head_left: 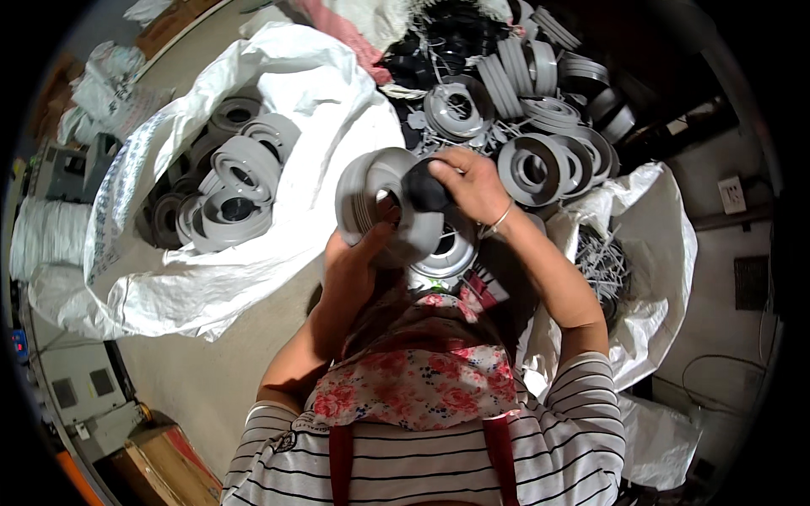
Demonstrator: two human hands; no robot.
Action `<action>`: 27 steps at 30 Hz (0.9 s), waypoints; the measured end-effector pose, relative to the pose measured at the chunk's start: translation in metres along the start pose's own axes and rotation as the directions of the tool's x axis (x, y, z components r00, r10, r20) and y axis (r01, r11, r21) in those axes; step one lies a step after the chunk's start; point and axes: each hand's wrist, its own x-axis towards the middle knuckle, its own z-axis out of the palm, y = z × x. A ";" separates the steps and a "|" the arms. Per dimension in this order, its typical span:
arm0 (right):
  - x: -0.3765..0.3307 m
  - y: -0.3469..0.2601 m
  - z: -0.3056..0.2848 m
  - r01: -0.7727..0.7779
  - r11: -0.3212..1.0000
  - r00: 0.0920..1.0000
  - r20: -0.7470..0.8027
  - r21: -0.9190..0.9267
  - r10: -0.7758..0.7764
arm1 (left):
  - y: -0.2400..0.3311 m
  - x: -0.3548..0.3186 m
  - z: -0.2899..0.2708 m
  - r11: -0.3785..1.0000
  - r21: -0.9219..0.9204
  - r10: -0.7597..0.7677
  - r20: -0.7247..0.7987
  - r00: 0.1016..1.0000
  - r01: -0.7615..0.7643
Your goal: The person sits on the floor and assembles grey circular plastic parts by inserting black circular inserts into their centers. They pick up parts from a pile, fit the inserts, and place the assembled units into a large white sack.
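In front of my chest, my left hand point(354, 263) grips a grey ring-shaped plastic part point(363, 190) by its lower side, the thumb at its centre hole. Close against its right side, my right hand point(474, 187) pinches a black round plastic piece point(426, 185), which overlaps the grey part. I cannot tell whether the two pieces are joined. Below them, partly hidden, a grey ring part point(451, 257) lies near my lap.
To the left, an open white woven sack point(329, 110) holds several grey ring parts point(245, 169). More grey parts point(540, 164) and black pieces point(439, 42) are heaped ahead. At the right, another white sack point(666, 228) contains thin grey plastic sticks point(601, 261).
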 end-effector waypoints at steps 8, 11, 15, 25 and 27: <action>-0.025 -0.045 0.005 0.067 0.965 0.970 0.243 -0.252 -0.004 | -0.004 0.000 -0.007 0.992 -0.049 -0.108 0.144 0.984 0.116; -0.028 -0.042 0.007 0.105 0.972 0.930 0.366 -0.210 -0.021 | 0.012 -0.007 -0.005 0.989 0.026 -0.150 0.180 0.972 0.148; -0.028 -0.055 -0.003 0.366 0.889 0.816 0.555 -0.274 -0.165 | 0.018 -0.004 -0.019 0.963 0.146 -0.257 0.234 0.938 0.228; -0.020 -0.041 0.008 -0.683 0.729 0.590 0.553 -0.048 0.588 | 0.010 -0.012 -0.014 0.963 0.254 -0.119 0.084 0.989 0.094; -0.038 -0.035 0.018 0.111 0.990 0.947 0.313 -0.091 -0.077 | 0.019 -0.012 -0.005 0.995 0.059 -0.086 0.090 0.992 0.081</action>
